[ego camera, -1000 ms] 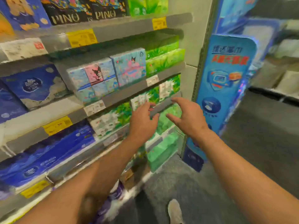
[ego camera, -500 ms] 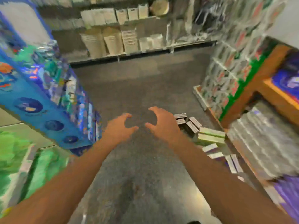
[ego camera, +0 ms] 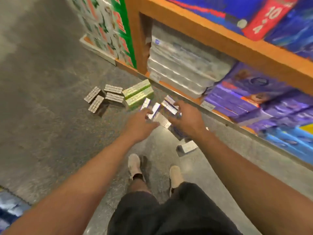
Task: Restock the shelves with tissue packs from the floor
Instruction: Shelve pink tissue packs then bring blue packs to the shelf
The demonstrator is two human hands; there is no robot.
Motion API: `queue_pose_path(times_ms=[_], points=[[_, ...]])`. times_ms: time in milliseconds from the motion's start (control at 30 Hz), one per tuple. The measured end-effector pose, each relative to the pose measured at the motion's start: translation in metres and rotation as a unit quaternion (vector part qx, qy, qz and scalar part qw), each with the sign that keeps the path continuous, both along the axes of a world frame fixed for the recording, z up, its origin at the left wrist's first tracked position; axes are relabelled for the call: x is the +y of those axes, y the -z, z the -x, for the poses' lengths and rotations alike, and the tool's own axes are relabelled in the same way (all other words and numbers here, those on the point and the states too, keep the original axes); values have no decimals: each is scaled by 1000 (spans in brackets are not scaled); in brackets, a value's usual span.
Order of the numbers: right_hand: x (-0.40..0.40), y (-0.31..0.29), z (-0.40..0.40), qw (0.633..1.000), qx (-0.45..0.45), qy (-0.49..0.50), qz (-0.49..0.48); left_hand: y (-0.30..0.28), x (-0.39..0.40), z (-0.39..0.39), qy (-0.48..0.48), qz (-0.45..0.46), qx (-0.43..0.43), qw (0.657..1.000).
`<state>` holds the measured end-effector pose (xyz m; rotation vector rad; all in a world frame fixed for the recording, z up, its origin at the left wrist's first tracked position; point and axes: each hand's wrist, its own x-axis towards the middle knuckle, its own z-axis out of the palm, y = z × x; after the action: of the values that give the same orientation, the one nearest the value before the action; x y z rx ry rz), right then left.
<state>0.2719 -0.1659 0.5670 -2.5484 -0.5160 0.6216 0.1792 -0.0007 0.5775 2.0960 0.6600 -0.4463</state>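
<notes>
Tissue packs: small white-and-purple packs (ego camera: 156, 110) seen scattered on grey speckled floor (ego camera: 50, 116), just in front of bottom shelf edge; blurred, count can't be told.
Loose pack: one white pack (ego camera: 187, 148) lies apart from the others, nearer the feet, btwn the two forearms.
Green packs: two green-and-white packs (ego camera: 138, 94) stacked, on floor just left of the purple ones, close to shelf base.
Grey packs: cluster of grey patterned packs (ego camera: 105, 99) on floor, left of green stack, some touching.
Left hand: left hand (ego camera: 140, 123) held out over the white-and-purple packs, fingers spread apart & curved, nothing gripped; contact w/ a pack can't be told.
Right hand: right hand (ego camera: 185, 118) held out beside it, fingers apart & curled over the packs; fingertips overlap a pack in view, firm grip not seen.
Shelf unit: orange wooden shelf (ego camera: 211, 33) at right; clear-wrapped white bundles (ego camera: 183, 65) stacked in lower bay, purple packages (ego camera: 254, 99) beside them, blue packages (ego camera: 288, 26) on upper level.
Display: green-and-white printed boxes (ego camera: 105, 28) stood at shelf's left end.
Person: black shorts (ego camera: 166, 214) & pale shoes (ego camera: 134, 164) seen below, standing on floor.
</notes>
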Motion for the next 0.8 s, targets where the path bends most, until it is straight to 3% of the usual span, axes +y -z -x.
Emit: queue_pose_path(times_ms=[267, 533, 633, 800], points=[[-45, 175, -21, 960, 88, 257, 73, 191, -13, -94, 114, 55, 73, 989], [-123, 414, -13, 901, 156, 386, 120, 424, -113, -98, 260, 20, 124, 957], [-162, 492, -13, 894, 142, 405, 131, 503, -162, -88, 270, 27, 134, 953], [-224, 578, -28, 916, 113, 361, 137, 600, -231, -84, 213, 36, 163, 963]])
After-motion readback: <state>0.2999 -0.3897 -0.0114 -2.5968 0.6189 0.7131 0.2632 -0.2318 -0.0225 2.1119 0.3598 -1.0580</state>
